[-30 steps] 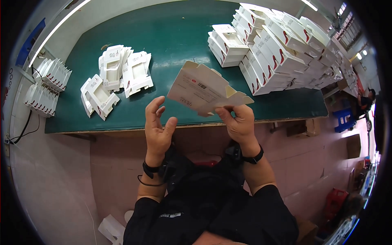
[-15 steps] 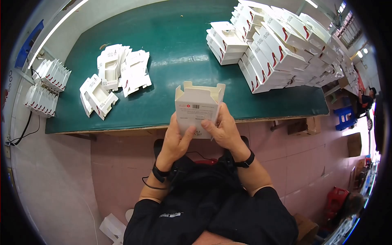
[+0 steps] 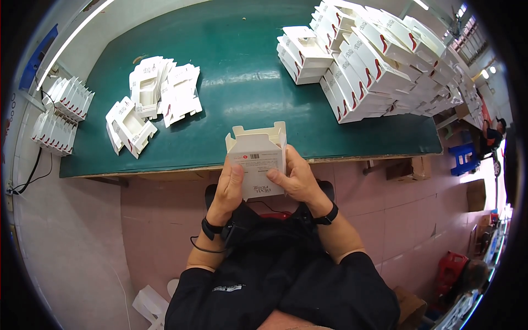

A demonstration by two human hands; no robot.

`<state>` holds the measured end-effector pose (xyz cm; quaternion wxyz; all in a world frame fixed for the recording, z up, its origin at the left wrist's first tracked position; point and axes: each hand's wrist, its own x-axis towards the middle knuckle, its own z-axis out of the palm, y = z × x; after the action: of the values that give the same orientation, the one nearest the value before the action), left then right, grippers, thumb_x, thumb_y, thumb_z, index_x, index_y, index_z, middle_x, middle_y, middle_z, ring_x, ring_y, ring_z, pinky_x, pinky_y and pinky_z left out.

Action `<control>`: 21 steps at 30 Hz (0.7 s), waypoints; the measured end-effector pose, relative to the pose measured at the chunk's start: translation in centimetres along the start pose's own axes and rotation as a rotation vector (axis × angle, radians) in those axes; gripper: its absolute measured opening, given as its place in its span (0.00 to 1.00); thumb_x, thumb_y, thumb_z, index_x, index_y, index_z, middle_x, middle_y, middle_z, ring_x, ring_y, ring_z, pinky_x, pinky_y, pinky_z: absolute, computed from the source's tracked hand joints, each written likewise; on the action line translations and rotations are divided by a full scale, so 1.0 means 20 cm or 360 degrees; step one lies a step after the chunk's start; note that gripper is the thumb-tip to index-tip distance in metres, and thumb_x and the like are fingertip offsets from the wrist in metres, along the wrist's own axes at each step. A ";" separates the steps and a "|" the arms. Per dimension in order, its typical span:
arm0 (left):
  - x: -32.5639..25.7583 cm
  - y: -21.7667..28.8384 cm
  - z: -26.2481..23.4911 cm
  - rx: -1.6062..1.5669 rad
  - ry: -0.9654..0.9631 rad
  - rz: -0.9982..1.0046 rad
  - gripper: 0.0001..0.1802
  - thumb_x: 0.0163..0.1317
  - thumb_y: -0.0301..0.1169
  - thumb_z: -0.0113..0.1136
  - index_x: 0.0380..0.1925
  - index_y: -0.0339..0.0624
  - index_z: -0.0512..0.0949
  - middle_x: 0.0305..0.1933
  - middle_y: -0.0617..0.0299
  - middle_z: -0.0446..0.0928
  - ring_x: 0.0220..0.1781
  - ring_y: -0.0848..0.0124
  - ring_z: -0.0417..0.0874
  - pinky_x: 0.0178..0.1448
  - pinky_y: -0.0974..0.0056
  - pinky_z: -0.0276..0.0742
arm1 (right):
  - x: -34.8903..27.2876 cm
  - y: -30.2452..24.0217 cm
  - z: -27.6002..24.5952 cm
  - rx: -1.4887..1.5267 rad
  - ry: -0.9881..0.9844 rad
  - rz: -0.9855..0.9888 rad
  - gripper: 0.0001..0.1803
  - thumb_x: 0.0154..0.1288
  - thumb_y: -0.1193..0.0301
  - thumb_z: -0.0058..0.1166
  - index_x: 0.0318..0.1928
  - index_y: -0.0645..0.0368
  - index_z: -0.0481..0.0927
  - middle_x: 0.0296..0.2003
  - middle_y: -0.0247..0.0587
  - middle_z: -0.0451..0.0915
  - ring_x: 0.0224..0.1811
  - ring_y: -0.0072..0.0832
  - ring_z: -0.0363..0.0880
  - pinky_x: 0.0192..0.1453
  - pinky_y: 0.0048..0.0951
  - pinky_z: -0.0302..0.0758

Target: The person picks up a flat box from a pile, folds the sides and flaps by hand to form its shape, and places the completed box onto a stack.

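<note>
Head view: both hands, left (image 3: 230,184) and right (image 3: 294,179), grip a half-formed box (image 3: 257,159) at the surface (image 3: 242,93) edge, top flaps open; folded stacks (image 3: 374,66) right, flat blanks (image 3: 157,99) left remain.

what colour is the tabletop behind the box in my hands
Dark green tabletop, clearest in the head view; the box itself is white.
</note>
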<state>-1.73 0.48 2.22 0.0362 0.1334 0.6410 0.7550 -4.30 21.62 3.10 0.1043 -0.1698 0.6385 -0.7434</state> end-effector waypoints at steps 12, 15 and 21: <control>0.00 -0.04 0.06 0.0043 0.0096 0.0162 0.38 0.84 0.51 0.44 0.79 0.35 0.50 0.70 0.53 0.70 0.69 0.67 0.72 0.72 0.60 0.70 | 0.00 0.01 -0.01 -0.0132 -0.0052 -0.0123 0.40 0.73 0.61 0.68 0.75 0.66 0.63 0.64 0.44 0.76 0.65 0.28 0.76 0.69 0.33 0.73; 0.00 -0.04 0.08 -0.0080 0.0122 0.0101 0.37 0.83 0.48 0.49 0.79 0.36 0.52 0.69 0.54 0.70 0.69 0.68 0.72 0.72 0.61 0.70 | -0.01 -0.02 0.03 0.0052 0.0090 -0.0242 0.42 0.73 0.64 0.67 0.77 0.66 0.60 0.66 0.44 0.75 0.67 0.29 0.75 0.71 0.33 0.72; -0.02 -0.02 0.05 -0.0163 0.0090 0.0133 0.36 0.81 0.44 0.54 0.78 0.38 0.54 0.68 0.54 0.71 0.68 0.68 0.74 0.71 0.61 0.71 | -0.02 -0.01 0.02 0.0163 0.0105 -0.0303 0.43 0.74 0.69 0.65 0.80 0.66 0.55 0.68 0.45 0.73 0.71 0.31 0.73 0.74 0.33 0.70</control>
<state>-1.22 1.44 1.84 -0.0067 0.1366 0.5962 0.7911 -3.73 21.42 3.25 0.0208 -0.1995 0.5838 -0.7867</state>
